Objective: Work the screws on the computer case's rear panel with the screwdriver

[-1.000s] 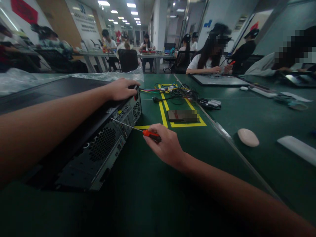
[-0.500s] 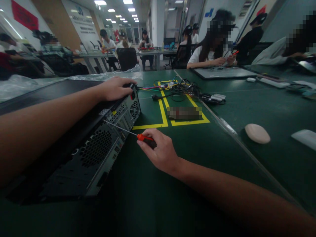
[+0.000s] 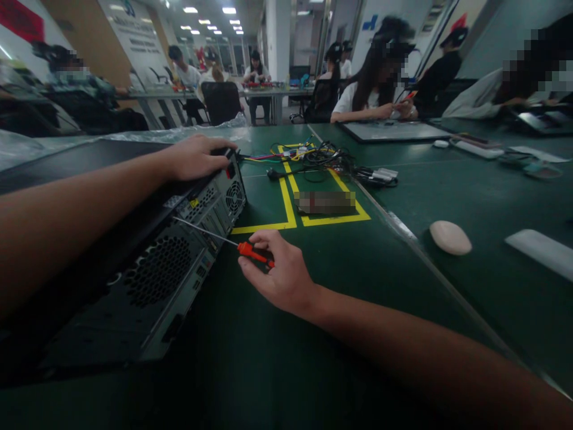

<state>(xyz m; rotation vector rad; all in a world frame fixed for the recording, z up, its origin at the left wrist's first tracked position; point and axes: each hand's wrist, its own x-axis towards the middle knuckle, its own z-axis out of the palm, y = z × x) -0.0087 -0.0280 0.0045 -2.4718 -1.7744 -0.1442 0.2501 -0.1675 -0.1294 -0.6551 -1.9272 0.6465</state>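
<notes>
A black computer case (image 3: 215, 224) lies on the green table at the left, its metal rear panel with vents and ports turned to the right. My left hand (image 3: 194, 156) rests flat on its top near the far rear corner, fingers stretched out. In my right hand (image 3: 280, 272) is a screwdriver (image 3: 253, 253) with an orange and dark handle, held between thumb and fingers. Its long thin shaft points up and left, and the tip meets the rear panel near the upper edge. Whether the tip sits in a screw is too small to tell.
Beyond the case lie tangled cables (image 3: 329, 156) and a dark blurred object (image 3: 326, 203) within yellow tape lines (image 3: 290, 209). A beige mouse-shaped object (image 3: 450, 237) and a white object (image 3: 541, 251) lie at right. Clear plastic sheeting (image 3: 27, 152) lies behind the case. Several people sit at tables.
The fingers of my right hand have loosened and shifted around the screwdriver handle, showing more orange. The whole view has moved slightly. My left hand stays on the case.
</notes>
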